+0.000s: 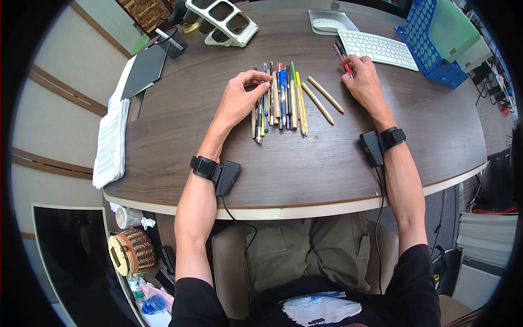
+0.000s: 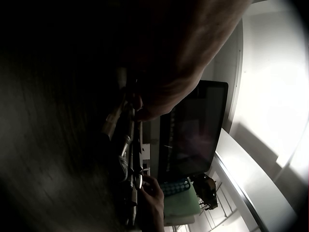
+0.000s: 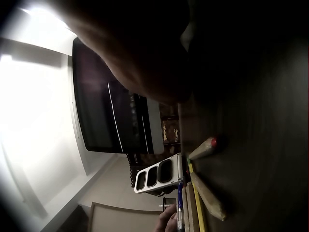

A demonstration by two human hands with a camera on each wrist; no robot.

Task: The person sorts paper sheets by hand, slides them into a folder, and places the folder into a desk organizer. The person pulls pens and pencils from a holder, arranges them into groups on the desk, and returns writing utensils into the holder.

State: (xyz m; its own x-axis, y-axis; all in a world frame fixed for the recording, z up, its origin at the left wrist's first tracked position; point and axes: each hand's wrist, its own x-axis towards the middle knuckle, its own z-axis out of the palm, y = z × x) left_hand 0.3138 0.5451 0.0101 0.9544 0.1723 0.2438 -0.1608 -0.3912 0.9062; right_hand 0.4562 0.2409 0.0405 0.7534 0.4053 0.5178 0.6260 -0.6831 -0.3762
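Right hand point(image 1: 365, 82): fingers curled, nearly closed, pinching a red pen point(image 1: 347, 69) beside the keyboard point(image 1: 378, 50); a dark pen lies along it under the same fingers, grip on that one uncertain. Left hand point(image 1: 239, 98): fingers bent, thumb near the fingertips, over the upper left of the row of pens and pencils point(image 1: 283, 92). Gripping or only touching, cannot tell.

Risks, my judgement. Dark pen could slip or twist out if the right fingers bear mainly on the red one. Lifting carelessly there could nudge the keyboard. Round barrels under the left fingers could roll; a sideways push would spread the row across the worktop point(image 1: 305, 169). Two loose pencils point(image 1: 317, 103) point(image 1: 326, 95) lie slantwise between the two hands' fingers, easily swept by a low right forearm.

Hard to see: left fingers cover upper ends at the row's left side. Left wrist view very dark, contact points lost. Right wrist view: fingers black in shadow, red pen not made out, row cut off at the lower edge. Exact count of pens: not possible, several overlap.
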